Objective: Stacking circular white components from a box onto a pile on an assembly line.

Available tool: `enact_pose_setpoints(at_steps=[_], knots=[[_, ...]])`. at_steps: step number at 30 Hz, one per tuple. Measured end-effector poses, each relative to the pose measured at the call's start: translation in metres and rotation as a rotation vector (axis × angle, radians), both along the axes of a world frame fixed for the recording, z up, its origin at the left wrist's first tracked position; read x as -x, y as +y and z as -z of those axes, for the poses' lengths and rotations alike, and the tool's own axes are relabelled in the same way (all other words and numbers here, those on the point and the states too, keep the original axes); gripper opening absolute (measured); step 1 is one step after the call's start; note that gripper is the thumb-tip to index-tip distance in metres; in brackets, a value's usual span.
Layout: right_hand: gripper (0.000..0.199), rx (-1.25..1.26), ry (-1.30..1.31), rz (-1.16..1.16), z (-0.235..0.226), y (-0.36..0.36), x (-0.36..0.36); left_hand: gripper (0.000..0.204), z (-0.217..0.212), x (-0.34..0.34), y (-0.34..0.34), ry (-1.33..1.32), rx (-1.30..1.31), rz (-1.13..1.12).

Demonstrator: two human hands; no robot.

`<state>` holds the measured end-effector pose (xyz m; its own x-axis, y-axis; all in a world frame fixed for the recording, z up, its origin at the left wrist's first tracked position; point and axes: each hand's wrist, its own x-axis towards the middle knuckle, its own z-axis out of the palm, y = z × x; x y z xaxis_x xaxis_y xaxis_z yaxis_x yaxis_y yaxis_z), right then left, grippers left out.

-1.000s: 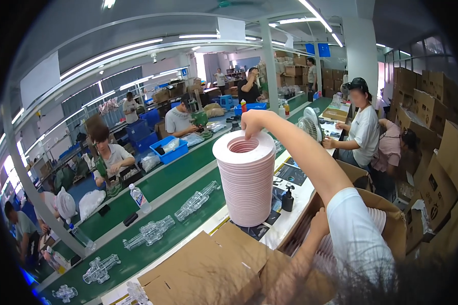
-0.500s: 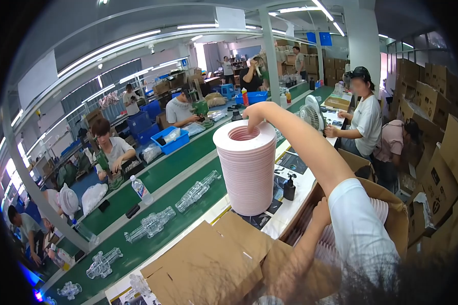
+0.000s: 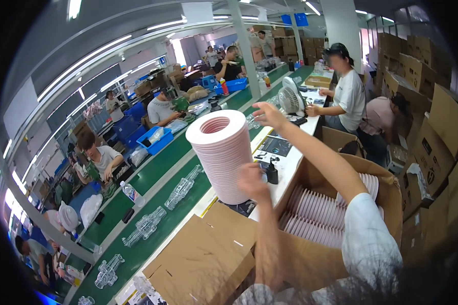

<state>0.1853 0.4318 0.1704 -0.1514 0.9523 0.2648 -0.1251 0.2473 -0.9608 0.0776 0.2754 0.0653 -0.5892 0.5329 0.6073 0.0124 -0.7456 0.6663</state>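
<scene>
A tall stack of pink rings (image 3: 224, 157) stands upright on the white table (image 3: 285, 175). My left hand (image 3: 252, 181) rests against the stack's lower right side, fingers loosely curled, the hand blurred. My right hand (image 3: 267, 115) hovers open just right of the stack's top, apart from it. Beneath my right arm an open cardboard box (image 3: 384, 175) holds rows of more pink rings (image 3: 315, 211) on edge.
Flattened cardboard (image 3: 203, 259) lies in front of me. A small black bottle (image 3: 273, 174) stands beside the stack. A green conveyor belt (image 3: 152, 175) carries clear plastic parts (image 3: 182, 186). A white fan (image 3: 291, 99), a seated person (image 3: 348, 94) and stacked cartons (image 3: 432, 137) are at the right.
My right hand has lifted off the top of the stack and moved right. My left hand has come up from the box to the stack's side.
</scene>
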Motion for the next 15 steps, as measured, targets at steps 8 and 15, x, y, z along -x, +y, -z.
enact_pose_setpoints(at_steps=[8, 15], knots=[[0.071, -0.269, 0.107, 0.222, 0.049, 0.036, 0.07, 0.051, -0.058, 0.176, 0.114, -0.061, 0.029, -0.203], [0.078, -0.226, 0.19, 0.213, 0.056, 0.033, 0.087, 0.076, -0.06, 0.161, 0.13, 0.002, 0.115, 0.503]])
